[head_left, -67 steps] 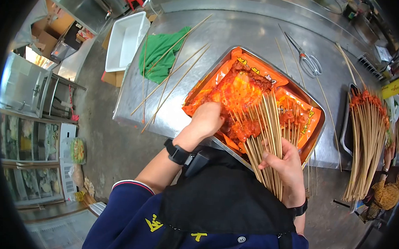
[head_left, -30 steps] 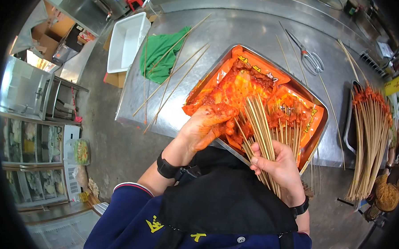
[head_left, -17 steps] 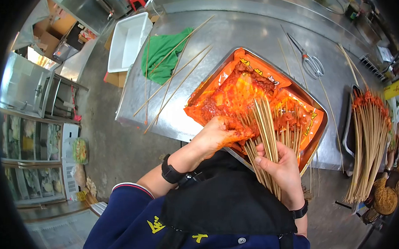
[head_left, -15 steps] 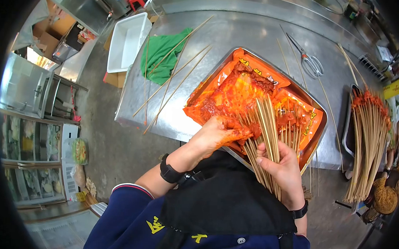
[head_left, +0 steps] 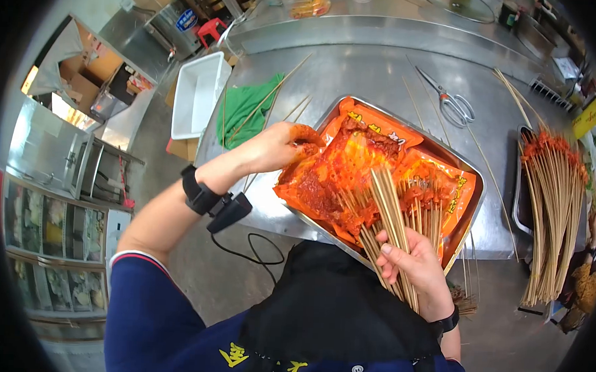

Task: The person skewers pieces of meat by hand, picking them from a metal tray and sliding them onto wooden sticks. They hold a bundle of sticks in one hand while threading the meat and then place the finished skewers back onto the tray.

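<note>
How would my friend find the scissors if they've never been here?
On the big shiny metal table, find the tray with orange packets in it. The scissors lie just past its far edge, near some thin loose sticks. Only the scissors have two finger loops; the sticks are plain and straight.

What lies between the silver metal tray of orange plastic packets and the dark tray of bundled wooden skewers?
One long, thin wooden stick lies on the grey steel table between the metal tray and the dark tray, in the head view.
</note>
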### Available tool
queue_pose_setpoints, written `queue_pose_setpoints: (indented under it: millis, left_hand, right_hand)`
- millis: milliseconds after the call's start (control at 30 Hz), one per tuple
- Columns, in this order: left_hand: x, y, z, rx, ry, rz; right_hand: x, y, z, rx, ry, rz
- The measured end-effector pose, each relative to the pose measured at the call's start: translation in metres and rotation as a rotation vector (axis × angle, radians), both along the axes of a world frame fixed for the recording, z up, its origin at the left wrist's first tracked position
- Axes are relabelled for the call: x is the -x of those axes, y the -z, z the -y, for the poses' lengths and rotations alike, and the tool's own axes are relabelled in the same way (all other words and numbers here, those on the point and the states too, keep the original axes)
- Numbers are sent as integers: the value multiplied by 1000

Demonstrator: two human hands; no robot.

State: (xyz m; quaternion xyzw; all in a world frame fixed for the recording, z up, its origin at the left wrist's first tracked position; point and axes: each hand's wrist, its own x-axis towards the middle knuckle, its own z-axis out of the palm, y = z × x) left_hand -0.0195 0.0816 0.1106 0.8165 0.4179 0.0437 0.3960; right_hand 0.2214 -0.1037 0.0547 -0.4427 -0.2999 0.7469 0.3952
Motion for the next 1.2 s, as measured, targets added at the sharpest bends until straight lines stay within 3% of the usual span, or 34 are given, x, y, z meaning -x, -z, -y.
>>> queue_pose_setpoints:
  millis: [167,300,667,700,767,800,867,967,1000,1067,1200]
  left_hand:
    - [-33,4,-23,-320,342,-338]
    - [-64,34,-35,-561,562,-424]
    - [-151,67,-66,-373,716,-649]
    - [-147,81,-71,-369,715,-645]
    - [-139,110,-79,-636,731,-369]
    - [-139,112,-79,-635,725,-362]
    - [-143,84,-69,-314,729,-613]
    - [-111,87,-58,-265,713,-579]
    - [-91,91,-52,-398,777,-438]
    - [-68,80,-39,-279,752,-557]
    - [-43,68,-34,-161,684,-551]
  right_hand:
    - [-3,9,2,-9,-29,-44]
    - [-7,13,2,18,-29,-94]
    - [-14,-1,-4,79,-46,-39]
    - [-13,-1,-5,83,-52,-30]
    - [-12,-3,-5,92,-61,-14]
    - [-11,-3,-5,91,-56,-4]
    - [-10,-4,-5,83,-57,9]
    - [-9,0,-4,87,-33,16]
    - [-9,2,-3,88,-36,11]
    - [-9,4,-3,71,-31,14]
    - [-7,3,-3,69,-51,22]
